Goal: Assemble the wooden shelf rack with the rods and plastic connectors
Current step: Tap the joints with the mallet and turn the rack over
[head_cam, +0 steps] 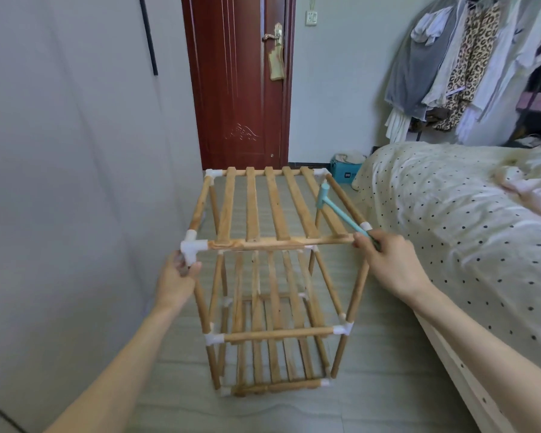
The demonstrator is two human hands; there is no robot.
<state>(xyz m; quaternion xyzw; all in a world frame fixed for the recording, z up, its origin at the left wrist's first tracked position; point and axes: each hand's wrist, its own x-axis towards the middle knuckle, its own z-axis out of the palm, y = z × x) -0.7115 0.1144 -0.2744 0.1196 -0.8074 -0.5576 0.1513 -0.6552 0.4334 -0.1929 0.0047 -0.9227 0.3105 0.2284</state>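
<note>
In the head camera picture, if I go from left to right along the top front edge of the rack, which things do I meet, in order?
Left hand → white corner connector → front wooden rod → right hand holding the blue hammer → spotted bed.

rack (272, 245) left of bed (450, 214), hammer (334, 207) on top

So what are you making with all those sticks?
A person is putting together a wooden rack on the bedroom floor, next to the bed. The left hand grips the white plastic corner piece at the near left of the top shelf. The right hand holds a small blue hammer, whose head is over the top slats near the right side. Three slatted shelves are already in place.
</note>
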